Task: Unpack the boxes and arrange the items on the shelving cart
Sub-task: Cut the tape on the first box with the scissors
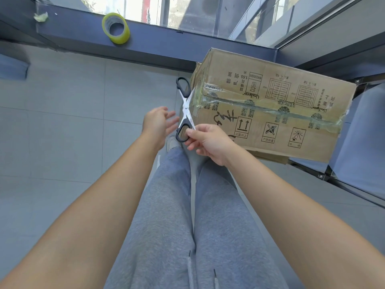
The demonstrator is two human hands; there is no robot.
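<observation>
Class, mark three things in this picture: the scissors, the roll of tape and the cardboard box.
scissors (185,109): head view, on the pivot where the open blades cross.
roll of tape (123,36): head view, on its yellow-green outer band.
cardboard box (277,130): head view, on its printed top face.

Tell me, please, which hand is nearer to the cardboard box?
The right hand. It holds the scissors by one handle just in front of the cardboard box, by its taped end. The left hand is open, farther left, beyond the scissors.
</observation>
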